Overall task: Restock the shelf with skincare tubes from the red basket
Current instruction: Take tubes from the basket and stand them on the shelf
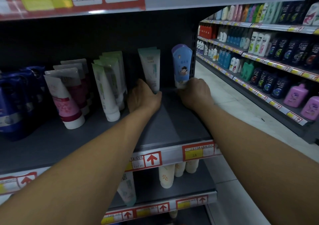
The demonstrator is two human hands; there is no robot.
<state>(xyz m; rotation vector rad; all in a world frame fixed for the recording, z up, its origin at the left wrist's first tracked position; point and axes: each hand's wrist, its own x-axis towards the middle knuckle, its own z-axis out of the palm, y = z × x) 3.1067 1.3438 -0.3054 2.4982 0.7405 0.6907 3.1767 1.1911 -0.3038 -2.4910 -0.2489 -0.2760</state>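
Note:
Both my arms reach deep onto the dark grey shelf (172, 121). My left hand (143, 97) grips the base of a white tube with a teal top (151, 67), standing upright on its cap near the back. My right hand (195, 93) holds the bottom of a blue tube with a cartoon cow (182, 65), upright at the shelf's right end by the perforated upright. More tubes of each kind stand right behind these two. The red basket is not in view.
To the left stand rows of green-white tubes (107, 84), pink-white tubes (67, 95) and dark blue packs (15, 100). The shelf below holds cream tubes (166, 174). An aisle with tiled floor (229, 95) and shampoo shelves (276, 55) runs to the right.

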